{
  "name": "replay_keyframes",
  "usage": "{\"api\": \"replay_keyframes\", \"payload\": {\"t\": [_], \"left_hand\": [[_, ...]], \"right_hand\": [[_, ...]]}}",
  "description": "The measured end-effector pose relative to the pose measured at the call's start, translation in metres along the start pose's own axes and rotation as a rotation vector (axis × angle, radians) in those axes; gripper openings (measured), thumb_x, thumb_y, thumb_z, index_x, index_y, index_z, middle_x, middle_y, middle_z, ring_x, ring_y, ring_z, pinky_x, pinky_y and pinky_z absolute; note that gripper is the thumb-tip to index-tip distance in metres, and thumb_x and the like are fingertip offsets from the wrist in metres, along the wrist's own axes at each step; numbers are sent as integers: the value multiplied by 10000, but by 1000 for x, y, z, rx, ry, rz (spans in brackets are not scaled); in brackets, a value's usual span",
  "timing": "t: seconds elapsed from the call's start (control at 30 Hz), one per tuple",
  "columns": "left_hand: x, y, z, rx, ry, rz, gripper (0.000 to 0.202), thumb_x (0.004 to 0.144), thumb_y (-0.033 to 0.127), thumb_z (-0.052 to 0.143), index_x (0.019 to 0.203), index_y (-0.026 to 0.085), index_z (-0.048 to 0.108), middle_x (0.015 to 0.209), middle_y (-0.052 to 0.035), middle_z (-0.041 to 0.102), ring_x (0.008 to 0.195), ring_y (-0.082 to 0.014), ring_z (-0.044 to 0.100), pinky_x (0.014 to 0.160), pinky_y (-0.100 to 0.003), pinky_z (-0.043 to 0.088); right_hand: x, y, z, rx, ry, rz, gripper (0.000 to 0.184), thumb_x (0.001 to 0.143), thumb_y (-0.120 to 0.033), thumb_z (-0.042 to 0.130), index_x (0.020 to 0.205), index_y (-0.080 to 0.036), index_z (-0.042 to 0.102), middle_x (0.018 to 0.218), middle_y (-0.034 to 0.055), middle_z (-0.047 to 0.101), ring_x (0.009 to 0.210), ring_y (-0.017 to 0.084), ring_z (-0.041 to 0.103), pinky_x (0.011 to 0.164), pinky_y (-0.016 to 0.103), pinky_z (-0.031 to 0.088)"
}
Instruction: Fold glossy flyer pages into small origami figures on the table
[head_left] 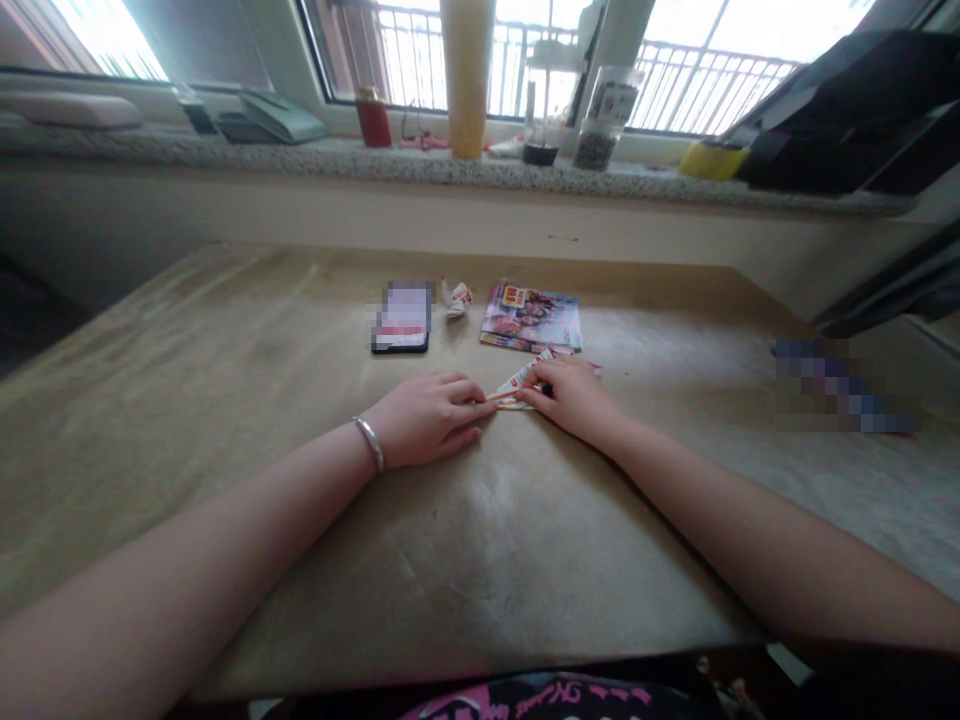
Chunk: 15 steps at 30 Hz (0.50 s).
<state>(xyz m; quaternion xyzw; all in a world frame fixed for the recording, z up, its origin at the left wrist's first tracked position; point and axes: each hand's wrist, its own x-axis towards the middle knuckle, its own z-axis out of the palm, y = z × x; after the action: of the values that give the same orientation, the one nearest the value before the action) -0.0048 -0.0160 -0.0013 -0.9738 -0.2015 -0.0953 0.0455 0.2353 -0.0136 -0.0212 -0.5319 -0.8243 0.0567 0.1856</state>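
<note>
Tan tabletop (465, 560) carries a glossy booklet (536, 320). Just in front of it, the right hand (571, 395) pinches folded printed paper (511, 387), partly hiding it. The left hand (427, 415) touches the paper's end; whether that grip pinches or presses cannot be told. Left of the booklet, pixelation obscures a phone (405, 315).

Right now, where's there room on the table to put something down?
Bare tabletop lies between the forearms, left of the phone, and between the colourful papers and the blurred item at the right. It's crowded in the middle: phone, crumpled paper and colourful papers sit in a row, with the left hand and right hand at the folded paper in front.
</note>
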Motion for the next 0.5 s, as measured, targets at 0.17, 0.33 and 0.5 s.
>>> {"api": "replay_keyframes", "payload": {"t": [0.17,0.33,0.5], "left_hand": [[1,-1,2,8,13,-8,369,929,300,451,1255,187,584,1010,-101,640,920,-205,586,805,-334,505],[2,-1,4,1,29,-11,344,931,277,439,1218,194,609,974,-92,640,890,-193,583,785,-319,501],[4,1,4,39,30,1,336,929,277,447,1207,177,606,940,-88,637,856,-194,568,768,-322,499]], "right_hand": [[1,-1,0,-30,-13,15,169,847,-356,606,803,-212,681,868,57,702,859,212,574,749,319,352],[0,-3,-1,-31,-7,29,160,845,-348,610,800,-212,683,862,51,705,852,210,581,755,322,347],[0,-3,0,-29,5,34,160,833,-358,620,791,-217,685,849,44,703,837,210,576,737,320,340]]}}
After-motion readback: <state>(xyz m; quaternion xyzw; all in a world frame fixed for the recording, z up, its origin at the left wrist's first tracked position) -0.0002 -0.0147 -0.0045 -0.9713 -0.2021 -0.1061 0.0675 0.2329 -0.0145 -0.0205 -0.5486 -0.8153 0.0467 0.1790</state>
